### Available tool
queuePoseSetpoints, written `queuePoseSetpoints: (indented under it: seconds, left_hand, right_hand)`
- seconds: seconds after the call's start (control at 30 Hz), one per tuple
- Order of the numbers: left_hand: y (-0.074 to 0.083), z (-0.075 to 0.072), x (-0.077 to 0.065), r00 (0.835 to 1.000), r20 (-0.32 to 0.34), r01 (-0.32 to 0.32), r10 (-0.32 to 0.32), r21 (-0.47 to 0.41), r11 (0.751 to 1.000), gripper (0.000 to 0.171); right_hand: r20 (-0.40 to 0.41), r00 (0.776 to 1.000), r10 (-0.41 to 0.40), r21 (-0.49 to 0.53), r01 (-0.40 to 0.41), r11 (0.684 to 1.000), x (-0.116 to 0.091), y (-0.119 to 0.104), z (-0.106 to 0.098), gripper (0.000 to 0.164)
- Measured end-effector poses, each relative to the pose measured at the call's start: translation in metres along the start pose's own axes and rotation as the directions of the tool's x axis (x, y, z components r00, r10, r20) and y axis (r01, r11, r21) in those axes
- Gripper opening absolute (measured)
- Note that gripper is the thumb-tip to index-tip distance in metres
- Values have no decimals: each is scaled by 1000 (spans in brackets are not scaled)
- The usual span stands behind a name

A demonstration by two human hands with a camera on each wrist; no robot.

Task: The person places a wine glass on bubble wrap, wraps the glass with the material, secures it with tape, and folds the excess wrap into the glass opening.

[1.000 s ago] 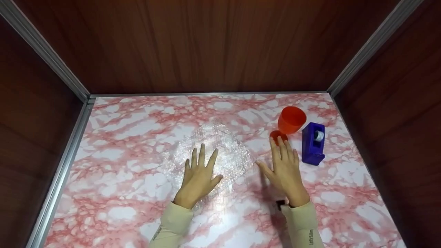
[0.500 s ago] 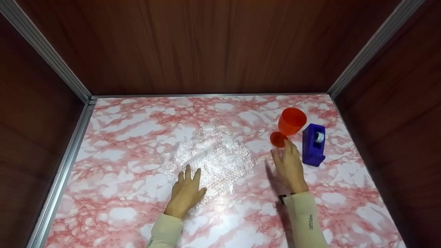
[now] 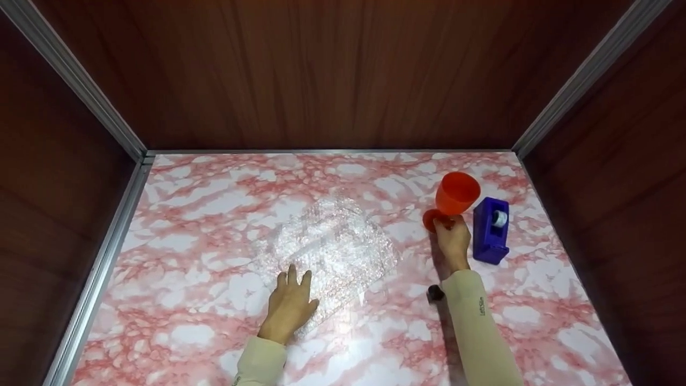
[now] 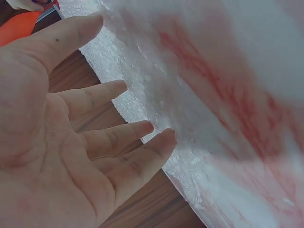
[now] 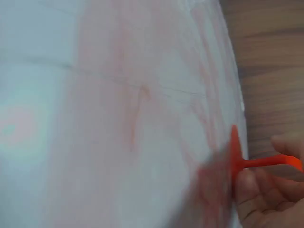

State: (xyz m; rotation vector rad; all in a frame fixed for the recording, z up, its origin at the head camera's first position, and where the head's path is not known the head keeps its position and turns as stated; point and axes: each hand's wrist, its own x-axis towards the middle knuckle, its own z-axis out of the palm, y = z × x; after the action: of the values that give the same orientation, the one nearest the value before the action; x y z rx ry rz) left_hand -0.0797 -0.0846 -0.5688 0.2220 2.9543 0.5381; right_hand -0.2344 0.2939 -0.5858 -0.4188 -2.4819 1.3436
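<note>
The cup (image 3: 454,201), orange with a stem (image 5: 263,162) and a round foot (image 3: 430,219), is in the right half of the frame, a little above the middle, and seems to stand upright with its foot flat on the table (image 3: 187,225). The right hand (image 3: 454,242) pinches it low, thumb and fingers curled to either side of the stem just above the foot. It looks like thin, smooth plastic, so I would expect it to be light and fairly stiff, a bit slippery, and liable to tip with its wide bowl up top; whether it is brittle I cannot tell. The stem seems the best place to take hold, since squeezing the rim might flex or mark it. A purple tape dispenser (image 3: 485,230) stands just to its right, near the hand. In the lower middle, the left hand (image 3: 288,305) has its fingers spread and thumb held away, over the lower-left edge of the clear bubble wrap (image 3: 343,236); whether the fingertips press on it I cannot tell. That sheet should be soft, floppy and easiest taken by an edge.
</note>
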Motion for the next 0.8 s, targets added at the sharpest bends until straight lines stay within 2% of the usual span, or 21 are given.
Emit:
queuePoseSetpoints:
  seconds: [0.1, 0.2, 0.43, 0.6, 0.67, 0.8]
  left_hand:
    - [-1, 0, -1, 1000, 26, 7, -7, -9, 1000, 66]
    - [-2, 0, -1, 1000, 25, 1, -1, -7, 1000, 66]
    - [-2, 0, 3, 1000, 22, -21, 22, -15, 1000, 67]
    - [-7, -3, 7, 998, 16, -67, 67, -47, 997, 65]
    - [-9, -4, 9, 996, 33, -75, 77, -61, 995, 65]
    - [-13, -8, 13, 990, 86, -102, 110, -90, 991, 65]
  right_hand:
    - [-19, 998, 55, 38, -54, 998, 4, 1, 4, 33]
    - [-18, 996, 83, 72, -82, 994, 9, 1, 5, 34]
    - [-30, 995, 97, 88, -94, 992, 13, 4, 1, 30]
    - [-31, 993, 118, 196, -110, 974, 4, 2, -3, 29]
    - [-32, 996, 81, 186, -74, 980, -2, 0, -5, 29]
    - [-63, 996, -68, 63, 72, 995, -18, -5, -14, 27]
